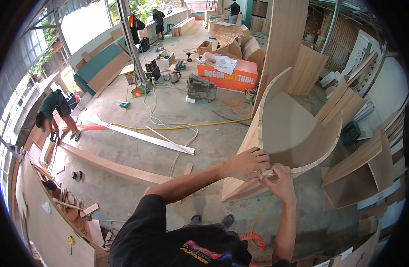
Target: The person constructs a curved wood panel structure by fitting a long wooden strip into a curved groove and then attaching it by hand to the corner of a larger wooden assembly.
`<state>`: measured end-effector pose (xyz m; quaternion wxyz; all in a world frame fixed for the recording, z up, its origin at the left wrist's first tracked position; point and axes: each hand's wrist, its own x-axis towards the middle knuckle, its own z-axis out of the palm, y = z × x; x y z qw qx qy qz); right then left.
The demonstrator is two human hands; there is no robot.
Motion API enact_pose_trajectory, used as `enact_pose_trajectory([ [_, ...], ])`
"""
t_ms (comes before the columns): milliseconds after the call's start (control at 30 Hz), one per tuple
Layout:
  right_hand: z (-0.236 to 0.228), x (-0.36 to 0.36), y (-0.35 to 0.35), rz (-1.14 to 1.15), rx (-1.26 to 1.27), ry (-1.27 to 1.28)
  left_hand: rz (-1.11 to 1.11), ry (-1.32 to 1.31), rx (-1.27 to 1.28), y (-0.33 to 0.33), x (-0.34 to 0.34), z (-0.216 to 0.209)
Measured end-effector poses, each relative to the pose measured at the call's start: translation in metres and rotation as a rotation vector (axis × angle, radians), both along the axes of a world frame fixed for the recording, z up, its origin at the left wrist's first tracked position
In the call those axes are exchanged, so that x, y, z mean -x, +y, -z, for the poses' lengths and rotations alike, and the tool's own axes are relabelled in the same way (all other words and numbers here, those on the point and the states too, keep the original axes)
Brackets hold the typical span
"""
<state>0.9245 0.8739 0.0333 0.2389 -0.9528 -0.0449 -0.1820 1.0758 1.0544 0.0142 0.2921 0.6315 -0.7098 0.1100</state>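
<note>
A large curved wooden shell (298,118), wide and open-topped with a pale layered rim, stands in front of me to the right. At its near corner my two hands meet. My left hand (250,163) is closed, fingers bent over the corner and thumb side toward the right hand. My right hand (281,181) pinches a small pale piece (267,172) against the rim, just beside the left fingertips. What exactly this piece is cannot be made out. Whatever the left fingers grip is hidden beneath them.
A long wooden beam (117,169) runs leftward toward a bending person (55,109). White strips (151,138) and a yellow hose (177,127) cross the floor. Behind stand a compressor (201,87) and an orange box (226,73). A coiled red hose (253,238) lies near my feet.
</note>
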Motion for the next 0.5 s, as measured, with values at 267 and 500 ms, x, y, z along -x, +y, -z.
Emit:
enact_pose_trajectory([
  [267,0.042,0.033,0.046,0.362,-0.159,-0.441,0.004,-0.083,-0.083,-0.006,0.003,-0.001],
  [500,0.117,0.023,0.078,0.482,-0.294,-0.138,0.082,-0.017,-0.101,-0.015,-0.020,0.009],
])
